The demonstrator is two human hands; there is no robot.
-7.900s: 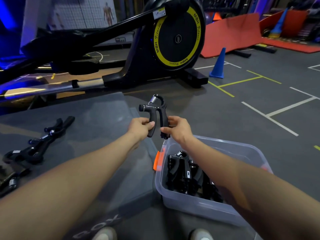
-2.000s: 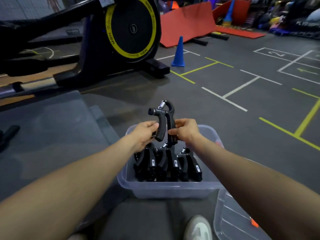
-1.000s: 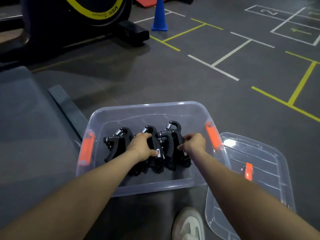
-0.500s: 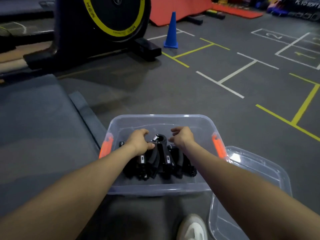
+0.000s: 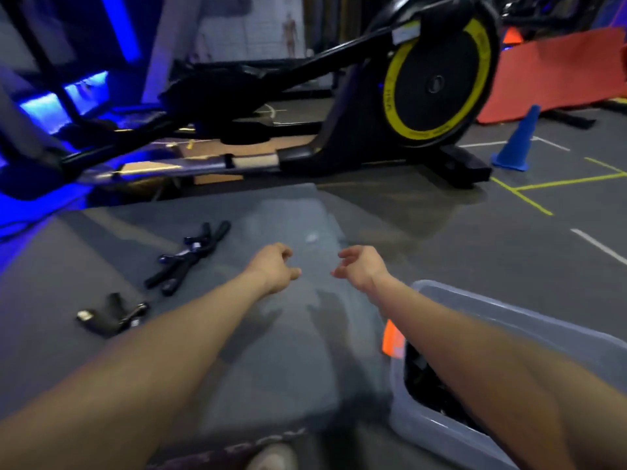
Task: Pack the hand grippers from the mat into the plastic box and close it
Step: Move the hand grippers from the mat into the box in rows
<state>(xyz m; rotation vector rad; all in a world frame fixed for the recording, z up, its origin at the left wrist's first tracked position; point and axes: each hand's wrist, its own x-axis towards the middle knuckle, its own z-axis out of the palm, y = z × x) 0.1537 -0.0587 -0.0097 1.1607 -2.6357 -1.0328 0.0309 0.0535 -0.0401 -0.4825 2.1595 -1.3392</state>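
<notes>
Both hands hover empty over the grey mat [image 5: 237, 351], fingers loosely curled. My left hand [image 5: 273, 268] is right of a black pair of hand grippers [image 5: 188, 257] lying on the mat. Another black hand gripper [image 5: 110, 317] lies nearer, at the left. My right hand [image 5: 361, 266] is above the mat's right edge. The clear plastic box [image 5: 475, 439] with an orange latch [image 5: 390, 339] stands at the lower right, under my right forearm. Dark grippers [image 5: 424, 378] show inside it, mostly hidden by the arm.
A black exercise machine with a yellow-ringed flywheel [image 5: 437, 86] stands beyond the mat. A blue cone [image 5: 515, 140] and red mats [image 5: 556, 72] are at the far right. My shoe [image 5: 271, 457] shows at the bottom edge. The floor has painted lines.
My hands have left the box and swung left over the mat, holding nothing. The view turned left, so the box sits at the lower right and the lid is out of view.
</notes>
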